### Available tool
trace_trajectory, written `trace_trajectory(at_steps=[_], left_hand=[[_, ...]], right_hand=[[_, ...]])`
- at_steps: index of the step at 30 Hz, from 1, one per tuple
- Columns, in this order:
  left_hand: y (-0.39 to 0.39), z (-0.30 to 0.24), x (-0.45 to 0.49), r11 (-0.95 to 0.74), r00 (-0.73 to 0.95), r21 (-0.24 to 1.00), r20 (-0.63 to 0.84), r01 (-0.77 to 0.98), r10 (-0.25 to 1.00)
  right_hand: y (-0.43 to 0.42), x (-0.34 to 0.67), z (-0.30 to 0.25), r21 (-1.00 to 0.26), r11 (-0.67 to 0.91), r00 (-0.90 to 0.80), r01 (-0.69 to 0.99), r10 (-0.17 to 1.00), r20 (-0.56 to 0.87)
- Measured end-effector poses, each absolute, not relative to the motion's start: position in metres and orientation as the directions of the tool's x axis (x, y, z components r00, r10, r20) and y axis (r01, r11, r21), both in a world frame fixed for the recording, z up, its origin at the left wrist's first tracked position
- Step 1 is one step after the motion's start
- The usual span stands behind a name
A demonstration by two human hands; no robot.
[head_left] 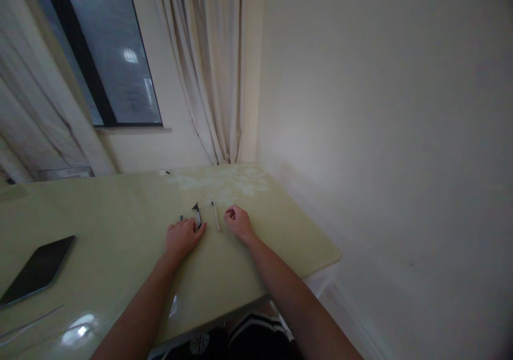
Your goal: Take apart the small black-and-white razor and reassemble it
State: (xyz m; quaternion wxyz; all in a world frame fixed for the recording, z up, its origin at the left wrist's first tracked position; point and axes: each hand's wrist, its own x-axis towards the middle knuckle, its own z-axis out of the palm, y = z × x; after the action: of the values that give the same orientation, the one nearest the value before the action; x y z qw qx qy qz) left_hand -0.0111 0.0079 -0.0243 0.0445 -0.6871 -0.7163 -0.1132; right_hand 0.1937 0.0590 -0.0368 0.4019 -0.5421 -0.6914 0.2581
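Note:
My left hand [184,237] rests on the table with its fingers spread and the thumb stretched out. Between thumb and forefinger lies a small slim object [198,218], black at its branching far end and pale grey lower down; its kind is unclear. A tiny dark piece [181,218] sits just beyond the fingertips. To the right, a thin white stick with a dark tip, like a toothbrush [217,218], lies apart from both hands. My right hand [239,222] is beside it, fingers curled closed, with nothing visible in them.
A glossy pale green table [280,232] meets the wall on the right. At left lie a dark tablet-like slab [38,269] and a thin white cable [30,325]. A small black-and-white item [165,172] is at the far edge. Curtains [208,71] hang behind.

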Motion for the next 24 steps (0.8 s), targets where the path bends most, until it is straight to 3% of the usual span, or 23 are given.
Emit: trace_trajectory(at_steps=[17, 21, 24], left_hand=[[0.007, -0.021, -0.007, 0.049, -0.062, 0.062, 0.23, 0.997, 0.971], [0.006, -0.016, -0.007, 0.06, -0.094, 0.109, 0.34, 0.992, 0.936], [0.005, -0.016, 0.001, -0.043, -0.045, 0.166, 0.489, 0.985, 0.871]], right_hand=[[0.056, 0.196, -0.035, -0.8, 0.31, -0.114, 0.513, 0.949, 0.295], [0.055, 0.197, -0.034, -0.818, 0.331, -0.116, 0.47, 0.942, 0.314], [0.057, 0.198, -0.034, -0.848, 0.37, -0.123, 0.38, 0.928, 0.35]])
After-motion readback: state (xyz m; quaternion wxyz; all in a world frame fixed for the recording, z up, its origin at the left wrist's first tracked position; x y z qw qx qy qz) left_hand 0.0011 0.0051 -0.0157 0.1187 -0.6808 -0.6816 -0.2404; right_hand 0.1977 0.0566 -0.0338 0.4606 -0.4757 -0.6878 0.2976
